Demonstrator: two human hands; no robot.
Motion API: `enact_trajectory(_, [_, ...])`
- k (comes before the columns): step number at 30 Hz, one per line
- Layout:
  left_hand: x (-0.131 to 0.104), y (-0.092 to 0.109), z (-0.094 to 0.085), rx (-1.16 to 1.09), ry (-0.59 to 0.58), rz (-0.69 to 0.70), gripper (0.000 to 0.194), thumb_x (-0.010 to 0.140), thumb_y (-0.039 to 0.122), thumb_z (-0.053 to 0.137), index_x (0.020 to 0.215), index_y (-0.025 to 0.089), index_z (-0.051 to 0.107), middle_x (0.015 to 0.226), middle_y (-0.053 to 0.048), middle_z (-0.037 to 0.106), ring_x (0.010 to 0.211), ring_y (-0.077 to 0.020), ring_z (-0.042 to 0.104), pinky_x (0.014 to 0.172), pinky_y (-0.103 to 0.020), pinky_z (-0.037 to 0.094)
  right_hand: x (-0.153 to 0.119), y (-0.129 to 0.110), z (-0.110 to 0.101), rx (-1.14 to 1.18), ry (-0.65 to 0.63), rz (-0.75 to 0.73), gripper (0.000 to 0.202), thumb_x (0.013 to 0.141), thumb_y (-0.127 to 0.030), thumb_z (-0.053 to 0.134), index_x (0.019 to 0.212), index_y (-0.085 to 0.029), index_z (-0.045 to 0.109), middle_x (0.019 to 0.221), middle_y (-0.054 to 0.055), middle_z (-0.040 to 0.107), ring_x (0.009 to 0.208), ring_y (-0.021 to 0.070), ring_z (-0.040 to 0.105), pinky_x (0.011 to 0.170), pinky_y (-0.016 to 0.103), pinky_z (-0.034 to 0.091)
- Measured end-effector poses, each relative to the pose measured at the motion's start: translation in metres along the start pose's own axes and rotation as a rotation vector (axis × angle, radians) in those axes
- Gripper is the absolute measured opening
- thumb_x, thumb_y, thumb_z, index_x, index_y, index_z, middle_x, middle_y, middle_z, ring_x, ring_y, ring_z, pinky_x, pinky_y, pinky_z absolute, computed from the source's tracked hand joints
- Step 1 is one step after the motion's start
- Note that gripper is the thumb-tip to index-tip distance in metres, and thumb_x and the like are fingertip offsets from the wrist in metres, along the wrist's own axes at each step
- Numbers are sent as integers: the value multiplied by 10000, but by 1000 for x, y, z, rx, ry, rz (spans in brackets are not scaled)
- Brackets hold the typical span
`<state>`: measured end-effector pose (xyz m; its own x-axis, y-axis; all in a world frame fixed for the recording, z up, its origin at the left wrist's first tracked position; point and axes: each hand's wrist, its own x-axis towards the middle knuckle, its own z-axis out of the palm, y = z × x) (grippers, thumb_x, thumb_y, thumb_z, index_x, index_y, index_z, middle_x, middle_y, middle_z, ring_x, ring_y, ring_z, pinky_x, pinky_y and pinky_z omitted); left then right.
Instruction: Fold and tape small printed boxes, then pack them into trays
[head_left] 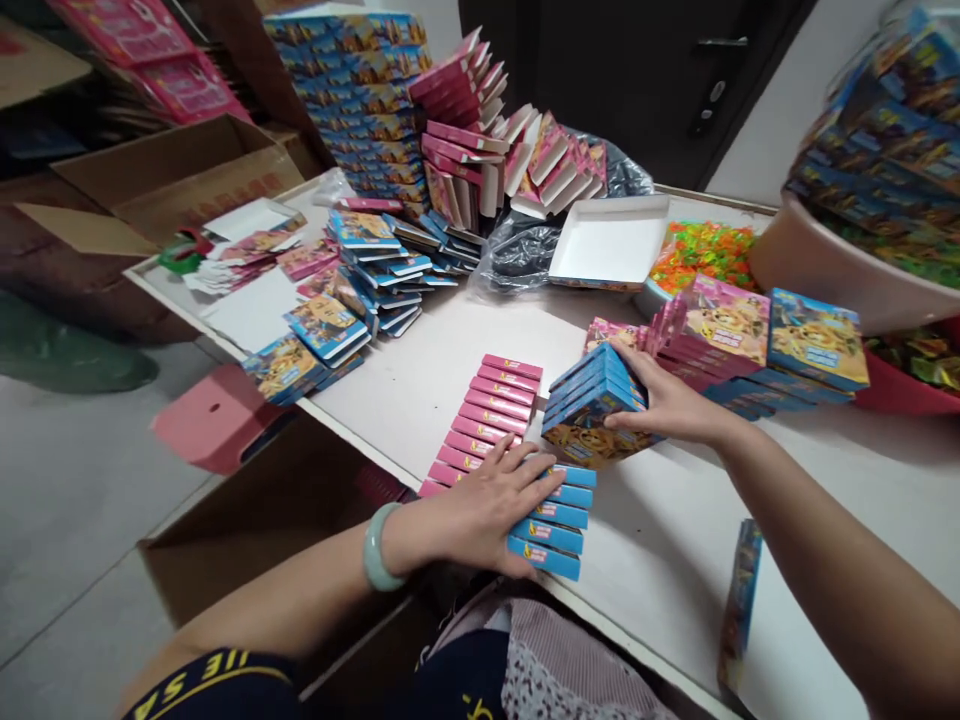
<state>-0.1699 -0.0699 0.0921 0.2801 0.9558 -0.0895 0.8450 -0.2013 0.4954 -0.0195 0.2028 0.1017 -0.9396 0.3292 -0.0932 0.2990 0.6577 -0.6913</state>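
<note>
My right hand (660, 395) grips a short stack of blue printed boxes (596, 400), tilted just above or on the table; I cannot tell which. My left hand (499, 505) lies with fingers stretched across a row of blue boxes (551, 535) standing on edge near the table's front. Beside and partly under that hand runs a row of pink boxes (491, 410), also on edge. Behind the right hand, more pink boxes (724, 320) and blue boxes (817, 340) are stacked.
Flattened blue cartons (382, 265) lie at the table's left, with a tall blue stack (352, 100) behind. An open white tray box (611, 240) sits near colourful small pieces (701, 255). A large tub (847, 260) stands right. An open cardboard box (202, 180) is at left.
</note>
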Motion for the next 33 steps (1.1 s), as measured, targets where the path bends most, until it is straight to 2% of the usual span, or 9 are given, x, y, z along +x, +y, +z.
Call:
enact_trajectory(4, [0,0,1,-37,-7,16,988,732,665,631,1504,148,296,1513,-192,394,1398,-441,317,1152,-651,166,28,2,2,11,-186,29,1082,678,-631,715,1526,-173,225,1561,160,290,1420,345,314,1174,492,262])
enact_trajectory(8, [-1,-3,4,-38,-2,33,970,758,644,606,1517,145,264,1522,-170,391,1403,-419,309,1169,-615,154,48,-17,9,-132,-268,73,1063,640,-586,748,1496,-142,301,1472,193,408,1353,372,402,1126,513,335])
enact_trajectory(11, [0,-4,6,-27,-2,36,960,764,631,608,1515,143,264,1533,-162,378,1407,-411,295,1177,-593,149,49,-36,22,-280,-234,93,1056,660,-580,737,1499,-115,295,1390,213,474,1289,388,453,1063,520,397])
enact_trajectory(15, [1,-2,5,-22,-2,21,945,753,635,621,1490,125,321,1509,-171,409,1359,-416,355,1160,-601,179,36,-56,40,-460,-155,48,1062,697,-598,693,1511,-75,255,1355,237,486,1257,414,448,1052,562,372])
enact_trajectory(18, [2,-1,3,-10,-13,12,932,740,630,633,1471,122,358,1472,-174,450,1329,-411,386,1156,-598,189,28,-61,47,-498,-115,32,1041,701,-592,684,1503,-74,269,1345,237,493,1239,418,450,1036,572,369])
enact_trajectory(24, [2,-5,3,73,4,45,889,756,611,633,1461,137,373,1439,-173,476,1308,-391,388,1152,-592,198,28,-55,39,-431,-64,41,1012,716,-599,689,1493,-97,279,1344,227,492,1234,400,456,1017,542,376])
enact_trajectory(29, [7,-13,1,164,74,96,930,767,593,648,1511,176,277,1410,-152,502,1235,-364,427,1119,-580,278,30,-47,34,-373,-9,45,1057,710,-611,719,1493,-70,259,1364,240,469,1251,395,443,1035,526,355])
enact_trajectory(33, [14,-17,-3,222,75,111,906,784,557,649,1521,208,253,1385,-152,509,1221,-359,444,1090,-554,336,27,-33,28,-346,18,15,1003,740,-591,713,1488,-107,251,1377,212,465,1264,378,435,1045,514,349])
